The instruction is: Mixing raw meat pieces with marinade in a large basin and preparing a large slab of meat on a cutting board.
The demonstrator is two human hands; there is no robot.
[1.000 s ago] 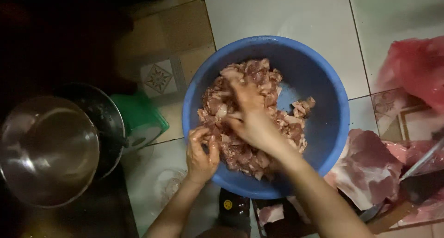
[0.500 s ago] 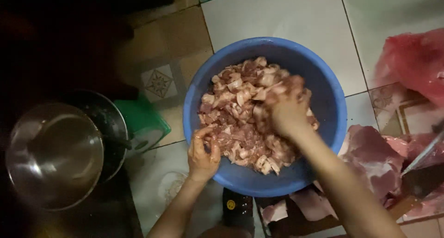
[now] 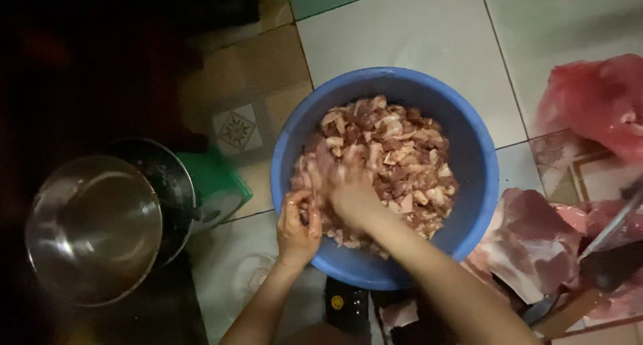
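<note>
A blue plastic basin (image 3: 477,159) stands on the tiled floor, filled with several cut pieces of raw meat (image 3: 395,151). My left hand (image 3: 298,226) grips the near left rim of the basin, thumb inside and fingers curled over the edge. My right hand (image 3: 349,192) is down in the meat at the basin's near left side, blurred with motion, fingers buried among the pieces.
A steel pot (image 3: 94,228) sits at the left on a dark pan (image 3: 167,177), beside a green object (image 3: 221,184). Large slabs of raw meat (image 3: 529,241) lie at the right. A red plastic bag (image 3: 596,104) is at the far right. A knife blade (image 3: 613,221) crosses the slabs.
My right hand has swept from the far right part of the meat to the near left side, close to my left hand. The left hand keeps its hold on the rim.
</note>
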